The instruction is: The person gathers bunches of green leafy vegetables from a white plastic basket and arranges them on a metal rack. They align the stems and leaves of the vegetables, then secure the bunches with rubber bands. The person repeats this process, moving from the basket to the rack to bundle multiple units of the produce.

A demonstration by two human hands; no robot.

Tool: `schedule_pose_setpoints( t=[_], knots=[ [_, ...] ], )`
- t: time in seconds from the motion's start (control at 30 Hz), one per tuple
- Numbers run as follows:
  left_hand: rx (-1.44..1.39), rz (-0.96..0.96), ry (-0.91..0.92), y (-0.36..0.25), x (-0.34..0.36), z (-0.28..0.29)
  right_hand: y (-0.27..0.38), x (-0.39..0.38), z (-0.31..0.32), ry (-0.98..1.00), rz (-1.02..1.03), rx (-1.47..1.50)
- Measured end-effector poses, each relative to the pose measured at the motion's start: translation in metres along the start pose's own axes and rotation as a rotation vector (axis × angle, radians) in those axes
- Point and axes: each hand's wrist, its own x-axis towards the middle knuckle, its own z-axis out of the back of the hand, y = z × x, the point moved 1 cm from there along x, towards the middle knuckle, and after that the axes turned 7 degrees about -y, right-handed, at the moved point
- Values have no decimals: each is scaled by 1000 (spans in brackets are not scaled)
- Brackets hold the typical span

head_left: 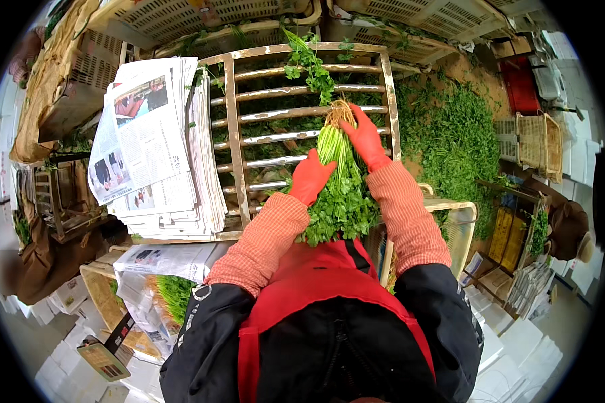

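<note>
A bunch of coriander (pixel 346 201) lies over the slatted rack, its leaves toward my body and its pale roots pointing away. My left hand (pixel 312 177), in a red glove, is closed on the green stems from the left side. On the right, my red-gloved right hand (pixel 367 138) grips the upper stems by the roots, its fingertips at the root end. A few loose coriander sprigs (pixel 310 67) lie across the bars just beyond the roots. The rack (pixel 275 115) has worn metal bars in a rusty frame.
A thick newspaper stack (pixel 156 144) covers the rack's left end. Plastic crates (pixel 202 20) line the far side. Leafy trimmings (pixel 460 148) are heaped on the floor at right. At lower left stand a newspaper-lined crate of greens (pixel 171 295) and a weighing scale (pixel 105 360).
</note>
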Motion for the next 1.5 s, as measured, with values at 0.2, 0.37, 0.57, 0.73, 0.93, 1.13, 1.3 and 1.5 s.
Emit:
schedule_pose_setpoints(
  t=[0.2,0.37,0.57,0.73,0.93,1.13,1.3,1.5],
  knots=[
    [35,72,-26,-9,-1,-1,-31,-45,50,204,-204,-235],
    [133,124,-40,-7,-2,-13,-33,-73,36,185,-112,-266],
    [58,87,-122,-1,-6,-11,-29,-69,90,116,-200,-12],
    [15,116,-109,-14,-10,-1,15,-95,123,316,311,-55],
    [228,-142,-377,-33,-23,0,2,-108,101,404,563,-244],
    [605,-258,-392,-65,-24,-20,7,-116,103,447,541,-100],
    [595,-124,-299,-57,-17,-29,40,-105,147,1008,296,508],
    [452,-192,-401,-46,-18,-27,-32,-21,168,10,-452,900]
  ],
)
